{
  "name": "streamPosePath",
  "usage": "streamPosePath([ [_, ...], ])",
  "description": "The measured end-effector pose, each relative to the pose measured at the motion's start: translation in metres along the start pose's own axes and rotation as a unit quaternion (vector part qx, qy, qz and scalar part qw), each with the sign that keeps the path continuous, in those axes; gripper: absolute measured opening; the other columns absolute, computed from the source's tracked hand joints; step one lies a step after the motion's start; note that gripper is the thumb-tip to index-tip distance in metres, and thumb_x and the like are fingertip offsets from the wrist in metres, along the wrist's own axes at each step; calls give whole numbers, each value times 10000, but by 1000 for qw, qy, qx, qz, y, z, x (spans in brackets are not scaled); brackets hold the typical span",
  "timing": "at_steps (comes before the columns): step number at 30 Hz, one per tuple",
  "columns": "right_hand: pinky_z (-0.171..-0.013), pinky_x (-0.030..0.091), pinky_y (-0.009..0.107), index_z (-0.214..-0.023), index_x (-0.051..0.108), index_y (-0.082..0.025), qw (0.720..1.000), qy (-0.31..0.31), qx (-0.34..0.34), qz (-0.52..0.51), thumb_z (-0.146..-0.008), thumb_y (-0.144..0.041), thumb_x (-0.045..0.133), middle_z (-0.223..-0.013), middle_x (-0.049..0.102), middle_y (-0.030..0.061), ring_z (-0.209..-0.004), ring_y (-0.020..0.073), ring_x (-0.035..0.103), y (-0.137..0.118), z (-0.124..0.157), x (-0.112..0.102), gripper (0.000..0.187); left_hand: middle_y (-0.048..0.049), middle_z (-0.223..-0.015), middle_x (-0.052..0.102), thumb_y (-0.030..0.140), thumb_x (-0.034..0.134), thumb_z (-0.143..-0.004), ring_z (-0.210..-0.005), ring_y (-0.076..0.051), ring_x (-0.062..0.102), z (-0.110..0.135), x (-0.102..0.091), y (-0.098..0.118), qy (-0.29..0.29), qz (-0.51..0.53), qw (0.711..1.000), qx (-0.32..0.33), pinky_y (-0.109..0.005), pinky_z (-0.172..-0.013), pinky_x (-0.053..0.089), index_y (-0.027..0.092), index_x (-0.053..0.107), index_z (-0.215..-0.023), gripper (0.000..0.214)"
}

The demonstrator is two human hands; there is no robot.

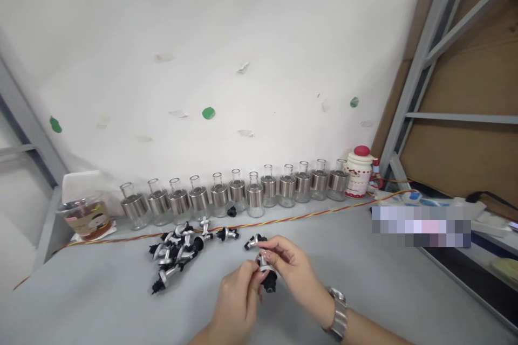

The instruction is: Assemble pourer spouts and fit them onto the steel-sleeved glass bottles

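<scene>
Between my two hands is a silver and black bottle pourer (pixel 269 281), its black stopper end pointing down toward me. The fingers of my left hand (pixel 238 295) pinch it from the left. From the right and above, the thumb and fingertips of my right hand (pixel 294 269) close on its silver part, hiding some of it. Just beyond my right fingertips lies another pourer (pixel 254 241) on the table. To the left, several more make up a loose pile (pixel 176 248), and a single pourer (pixel 227 234) lies apart from it.
Several glass bottles with metal bands (pixel 254 197) stand in a row along the white wall. A small black piece (pixel 231 211) sits before them. A twisted red-yellow cord (pixel 283 219) crosses the grey table (pixel 101 302). A plastic tub (pixel 87 218) and a white jar (pixel 358 172) flank the row.
</scene>
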State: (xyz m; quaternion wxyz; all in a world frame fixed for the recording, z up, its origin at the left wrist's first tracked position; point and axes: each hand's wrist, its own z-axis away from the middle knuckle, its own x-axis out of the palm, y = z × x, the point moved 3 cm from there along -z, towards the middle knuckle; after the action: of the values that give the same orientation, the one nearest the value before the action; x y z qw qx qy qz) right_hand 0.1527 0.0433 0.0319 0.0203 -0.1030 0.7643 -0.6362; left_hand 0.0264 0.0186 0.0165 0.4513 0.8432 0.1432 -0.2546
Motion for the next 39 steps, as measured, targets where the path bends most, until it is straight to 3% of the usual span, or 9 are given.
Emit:
streamPosePath([
  [6, -653, 422, 269, -804, 606, -171, 1000, 5, -4, -13, -718, -364, 587, -731, 609, 14, -692, 146, 542, 7, -7, -1, 213, 40, -527, 523, 317, 334, -853, -413, -108, 481, -6, 5, -4, -38, 34, 995, -88, -200, -452, 345, 218, 417, -736, 175],
  [10, -622, 440, 289, -774, 588, -156, 996, 83, -22, 7, -666, -429, 610, -704, 621, 28, -661, 160, 556, 17, -27, -24, 294, 34, -583, 531, 386, 374, -825, -501, -132, 517, -19, -7, -9, 11, 16, 989, -146, -227, -510, 379, 211, 421, -787, 185],
  [14, -566, 442, 301, -744, 565, -150, 987, 158, -21, 37, -602, -448, 646, -646, 601, 26, -595, 161, 543, 28, -46, -54, 340, -7, -725, 539, 384, 394, -803, -626, -168, 537, -27, -20, -22, 87, -75, 983, -146, -285, -576, 408, 200, 451, -847, 197],
  [19, -623, 460, 332, -769, 574, -154, 981, 181, -27, 64, -617, -396, 622, -740, 619, 51, -644, 172, 567, 41, -55, -69, 289, -64, -909, 505, 203, 386, -785, -796, -200, 548, -31, -26, -37, 87, -208, 969, -99, -344, -681, 443, 185, 502, -918, 178],
  [22, -751, 436, 383, -826, 595, -167, 977, 186, -38, 97, -640, -317, 588, -840, 620, 62, -784, 203, 570, 44, -54, -69, 238, -98, -965, 499, 141, 416, -757, -907, -241, 519, -34, -35, -41, 109, -316, 940, -69, -393, -760, 425, 166, 519, -950, 220],
  [25, -931, 304, 410, -824, 616, -189, 969, 196, -69, 137, -641, -237, 566, -974, 583, 61, -982, 218, 490, 40, -51, -67, 196, -124, -1083, 498, 123, 421, -759, -1012, -278, 468, -37, -45, -46, 123, -383, 912, -85, -440, -818, 385, 167, 511, -1026, 285],
  [28, -975, 255, 391, -819, 627, -200, 959, 187, -103, 185, -677, -213, 524, -1027, 546, 62, -1047, 207, 440, 32, -46, -62, 176, -121, -1194, 488, 122, 380, -785, -1132, -278, 394, -36, -45, -54, 91, -414, 900, -96, -458, -906, 318, 153, 480, -1114, 345],
  [33, -948, 304, 390, -846, 623, -205, 941, 151, -137, 271, -749, -183, 444, -1061, 522, 77, -1033, 198, 452, 22, -38, -50, 206, -104, -1192, 531, 125, 312, -810, -1178, -217, 384, -33, -27, -59, 6, -375, 924, -76, -462, -1023, 157, 133, 446, -1173, 387],
  [39, -917, 342, 379, -783, 638, -213, 943, 118, -137, 280, -744, -146, 426, -1002, 552, 65, -984, 194, 481, 23, -37, -44, 226, -96, -1145, 567, 56, 322, -741, -1142, -201, 429, -29, -16, -50, -22, -373, 926, -44, -429, -1015, 210, 127, 469, -1153, 444],
])
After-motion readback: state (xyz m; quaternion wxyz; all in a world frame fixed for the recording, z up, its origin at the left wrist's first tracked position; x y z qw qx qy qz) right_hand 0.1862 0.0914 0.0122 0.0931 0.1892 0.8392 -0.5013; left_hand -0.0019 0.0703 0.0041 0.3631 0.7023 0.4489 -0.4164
